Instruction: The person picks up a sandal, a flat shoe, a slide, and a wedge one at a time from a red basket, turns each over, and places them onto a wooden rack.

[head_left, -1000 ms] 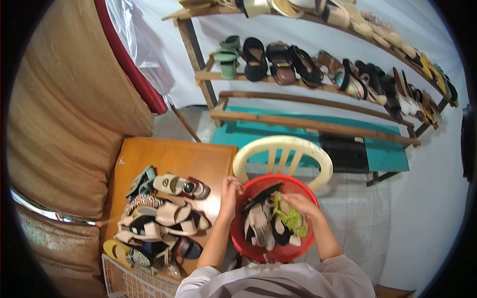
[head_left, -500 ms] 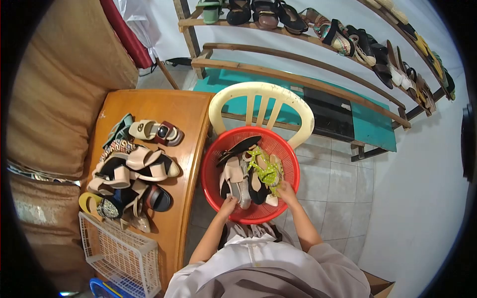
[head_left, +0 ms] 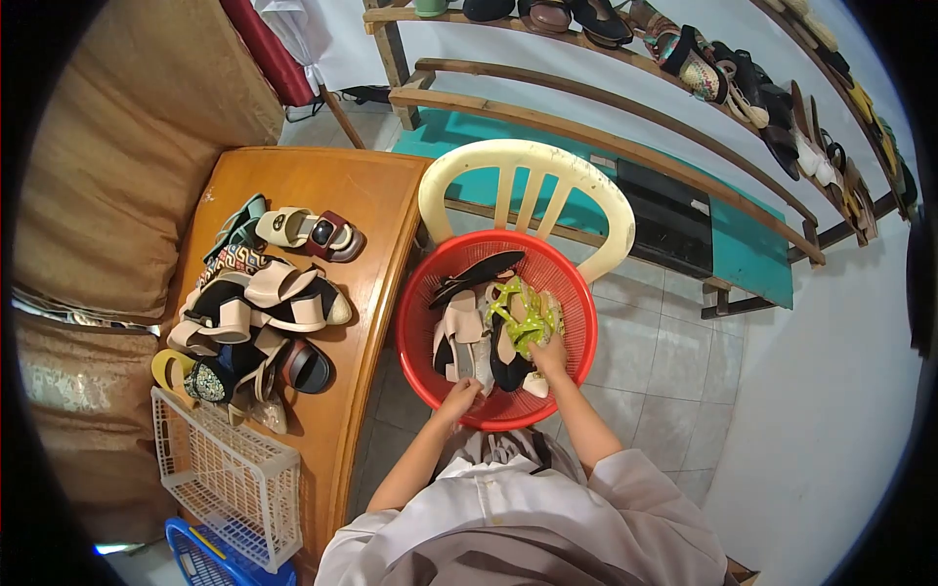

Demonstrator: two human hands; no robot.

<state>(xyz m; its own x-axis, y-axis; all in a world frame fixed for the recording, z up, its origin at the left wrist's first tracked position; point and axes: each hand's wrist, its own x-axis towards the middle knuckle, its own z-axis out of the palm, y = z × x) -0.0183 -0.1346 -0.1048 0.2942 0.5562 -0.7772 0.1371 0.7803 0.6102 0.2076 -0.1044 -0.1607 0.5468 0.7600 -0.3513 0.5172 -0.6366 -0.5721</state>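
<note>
So compared with half a second back, both hands have crept a bit further into the red basket (head_left: 415,337): the right hand (head_left: 549,357) has moved up off the near rim and onto the shoes, and the left hand (head_left: 457,398) has shifted in at the near rim too.

The right hand's grip looks closed around the near end of the green sandal (head_left: 526,316), or maybe the black shoe (head_left: 503,359) next to it, hard to call. The left hand's grip is curled over the toe of the beige sandal (head_left: 459,337), but I can't tell if it's actually pinching it or just resting there.

The basket sits on the seat of a cream plastic chair (head_left: 528,181), pulled right up against the right edge of the wooden surface (head_left: 371,195), which probably keeps it in easy reach of both hands. A pile of sandals (head_left: 254,317) fills the left half of the surface, with a white wire basket (head_left: 230,479) at its near corner.

Room-wise: tiled floor (head_left: 674,361), a wooden shoe rack (head_left: 625,107) along the white wall, and big tan sacks (head_left: 127,146) stacked on the left.
</note>
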